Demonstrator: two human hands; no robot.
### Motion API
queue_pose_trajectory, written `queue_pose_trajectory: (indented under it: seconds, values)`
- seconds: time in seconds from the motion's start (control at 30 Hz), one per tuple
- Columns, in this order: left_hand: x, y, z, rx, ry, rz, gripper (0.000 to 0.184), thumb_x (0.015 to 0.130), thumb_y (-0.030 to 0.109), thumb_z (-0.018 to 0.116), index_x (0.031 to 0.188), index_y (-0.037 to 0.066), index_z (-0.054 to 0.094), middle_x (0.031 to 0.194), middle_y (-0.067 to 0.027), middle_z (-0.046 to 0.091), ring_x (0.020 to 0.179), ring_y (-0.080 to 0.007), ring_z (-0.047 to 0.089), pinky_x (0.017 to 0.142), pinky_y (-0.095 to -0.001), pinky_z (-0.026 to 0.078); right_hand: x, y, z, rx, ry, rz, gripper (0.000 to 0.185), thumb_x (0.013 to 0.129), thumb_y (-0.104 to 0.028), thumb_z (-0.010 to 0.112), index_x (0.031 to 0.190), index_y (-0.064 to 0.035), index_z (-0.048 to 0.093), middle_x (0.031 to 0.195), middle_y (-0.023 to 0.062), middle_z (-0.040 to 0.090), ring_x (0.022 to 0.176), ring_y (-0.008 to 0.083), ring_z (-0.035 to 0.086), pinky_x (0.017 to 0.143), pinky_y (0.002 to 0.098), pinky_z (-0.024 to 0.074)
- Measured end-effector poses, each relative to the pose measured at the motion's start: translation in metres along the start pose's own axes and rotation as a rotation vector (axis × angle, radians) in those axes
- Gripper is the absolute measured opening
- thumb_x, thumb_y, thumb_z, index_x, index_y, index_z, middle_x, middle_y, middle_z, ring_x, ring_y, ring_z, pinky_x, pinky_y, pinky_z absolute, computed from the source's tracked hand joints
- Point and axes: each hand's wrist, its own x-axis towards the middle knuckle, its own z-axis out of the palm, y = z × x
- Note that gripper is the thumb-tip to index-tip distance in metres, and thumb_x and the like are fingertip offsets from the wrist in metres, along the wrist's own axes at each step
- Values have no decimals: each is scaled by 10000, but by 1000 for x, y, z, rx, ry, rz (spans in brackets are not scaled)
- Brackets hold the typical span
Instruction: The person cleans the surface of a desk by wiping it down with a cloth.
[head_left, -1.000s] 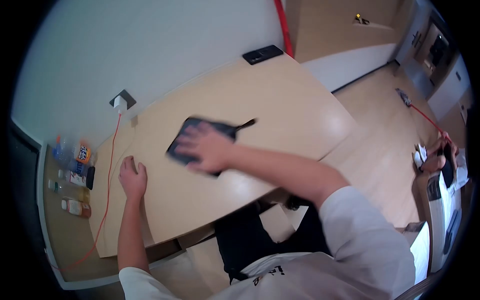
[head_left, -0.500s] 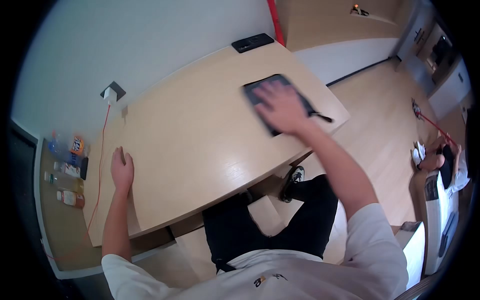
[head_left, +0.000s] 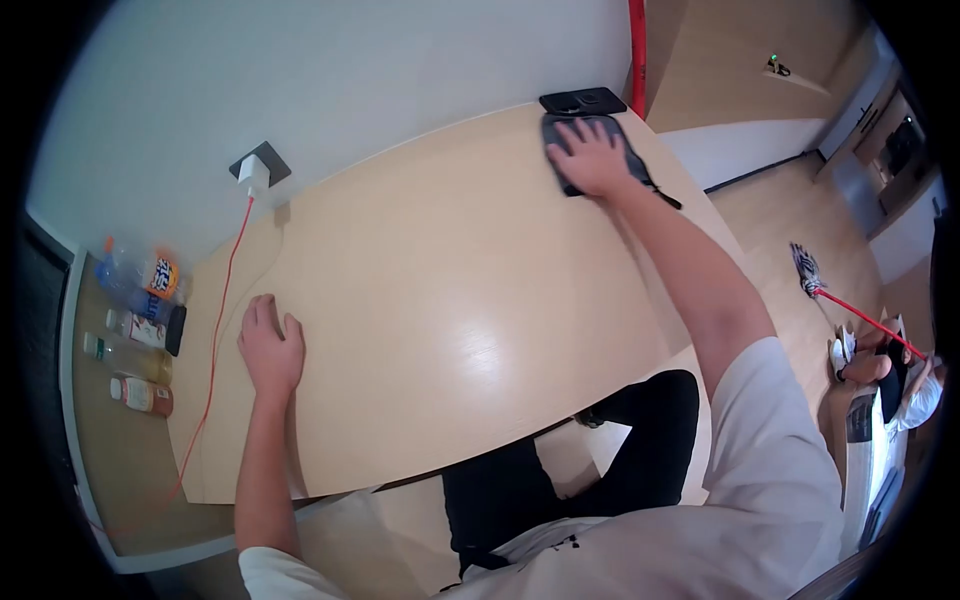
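My right hand (head_left: 594, 161) lies with fingers spread over a flat dark zippered pouch (head_left: 562, 180) at the far right of the wooden table (head_left: 440, 270). A short black strap (head_left: 668, 199) trails from the pouch's right side. Just beyond it, along the wall, is a black phone (head_left: 590, 100); pouch and phone are close together, and I cannot tell if they touch. My left hand (head_left: 273, 350) rests on the left part of the tabletop, fingers apart, holding nothing. A red cable (head_left: 223, 318) runs to the left of that hand.
A white charger (head_left: 254, 174) is plugged into the wall socket. Several bottles (head_left: 130, 345) stand on a ledge left of the table. A red pipe (head_left: 638, 55) rises behind the far corner. At right, a seated person (head_left: 905, 390) holds a red-handled mop (head_left: 806, 270).
My right hand has pushed the pouch away from me, up to the phone. My left hand has moved slightly onto the table. The view has shifted, and the person's mop has moved.
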Motion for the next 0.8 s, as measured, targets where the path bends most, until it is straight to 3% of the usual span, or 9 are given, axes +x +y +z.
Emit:
queue_pose_trajectory:
  seconds: [0.2,0.37,0.43,0.63,0.73,0.8]
  values:
    - [0,4,0,13,-23,-26,468,958,255,604,1374,41,578,1461,-156,568,1390,-340,503,1163,-512,359,-59,-122,10,73,4,-382,690,1051,-584,346,1649,-241,374,1747,102,267,1616,380,182,1279,623,115]
    - [0,-6,3,8,-25,-18,469,962,271,605,1376,53,580,1452,-138,580,1379,-328,519,1151,-510,371,-157,-225,14,173,-79,-703,686,1062,-581,325,1657,-243,367,1752,95,259,1620,385,167,1292,614,57]
    - [-1,-8,4,1,-1,8,472,962,277,609,1376,53,577,1439,-154,594,1355,-341,542,1132,-506,395,-203,-240,6,240,-99,-804,669,1055,-578,366,1630,-243,429,1738,91,294,1614,370,197,1301,586,74]
    - [-5,-8,3,-119,-11,-23,501,1025,274,586,1438,-10,584,1480,-217,599,1409,-370,537,1176,-426,413,-275,-200,2,408,-145,-947,674,1040,-590,424,1601,-220,479,1715,117,331,1608,360,221,1313,559,79]
    - [-6,-12,8,-138,-12,-19,484,1033,273,551,1412,-26,596,1514,-224,557,1432,-384,501,1200,-449,395,-270,-136,3,408,-60,-891,654,1021,-575,478,1568,-219,521,1689,116,381,1588,360,275,1310,555,123]
    - [-5,-19,16,-119,-9,-6,483,1038,266,540,1419,-27,584,1505,-225,563,1420,-387,510,1191,-450,404,-248,-75,-10,336,68,-723,608,997,-534,549,1520,-225,571,1652,105,442,1557,364,337,1296,557,187]
